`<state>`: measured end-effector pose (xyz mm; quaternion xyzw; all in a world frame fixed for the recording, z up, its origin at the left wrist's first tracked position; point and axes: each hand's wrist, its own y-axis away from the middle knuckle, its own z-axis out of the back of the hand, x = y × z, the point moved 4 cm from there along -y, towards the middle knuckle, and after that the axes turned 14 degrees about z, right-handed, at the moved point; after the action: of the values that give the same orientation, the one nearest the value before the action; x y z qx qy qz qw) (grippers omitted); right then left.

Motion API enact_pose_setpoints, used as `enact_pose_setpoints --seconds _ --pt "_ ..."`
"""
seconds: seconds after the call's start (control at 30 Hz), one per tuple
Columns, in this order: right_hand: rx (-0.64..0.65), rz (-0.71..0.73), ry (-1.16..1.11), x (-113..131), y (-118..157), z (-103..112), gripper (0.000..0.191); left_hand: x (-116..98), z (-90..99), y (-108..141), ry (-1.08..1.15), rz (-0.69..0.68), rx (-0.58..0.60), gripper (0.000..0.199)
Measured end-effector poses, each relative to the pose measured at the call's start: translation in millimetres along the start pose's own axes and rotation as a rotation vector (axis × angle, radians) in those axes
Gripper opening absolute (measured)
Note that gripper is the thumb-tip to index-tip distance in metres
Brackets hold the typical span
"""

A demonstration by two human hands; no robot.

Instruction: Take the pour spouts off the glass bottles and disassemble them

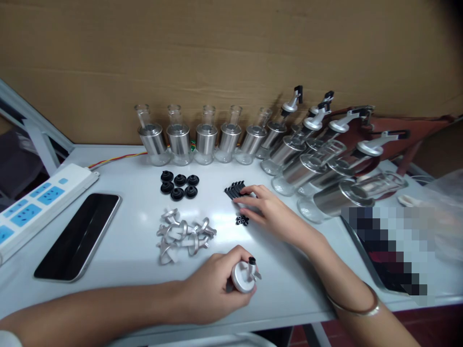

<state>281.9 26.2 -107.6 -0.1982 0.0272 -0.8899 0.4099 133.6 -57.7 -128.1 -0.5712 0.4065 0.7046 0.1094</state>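
My left hand [220,284], near the table's front edge, is closed around a silver bottle pourer spout [243,277]. Its round cap faces up and a small black tip sits on its stem. My right hand [265,207] reaches over a row of slim black levers [233,191], its fingertips at their right end. The thumb is apart from the fingers, just above a cluster of small black caps [242,220]. Left of these lies a pile of loose silver pourer tops [186,233]. Behind the pile are several black rubber stoppers [180,180].
Glass bottles with steel sleeves [178,140] line the back; more bottles [289,154] crowd the right, several with pourers fitted. A phone [79,236] and a white power strip [39,207] lie at left. A blurred-out device [379,255] and a plastic bag [446,217] are at right.
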Motion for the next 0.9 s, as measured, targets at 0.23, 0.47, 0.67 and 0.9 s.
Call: enact_pose_setpoints --seconds 0.23,0.47,0.67,0.9 --pt "0.021 -0.027 0.006 -3 0 -4 0.026 1 1.5 0 0.024 0.011 -0.025 0.015" --pt "-0.141 0.022 -0.309 16 -1 23 0.024 -2 4.4 1 0.089 0.011 -0.021 0.014" --pt "0.047 0.156 -0.796 50 -4 20 0.039 2 7.8 -3 0.151 -0.021 -0.035 0.023" --pt "0.053 0.22 -0.808 56 -3 20 0.036 -2 8.4 0 0.213 -0.047 -0.022 0.028"
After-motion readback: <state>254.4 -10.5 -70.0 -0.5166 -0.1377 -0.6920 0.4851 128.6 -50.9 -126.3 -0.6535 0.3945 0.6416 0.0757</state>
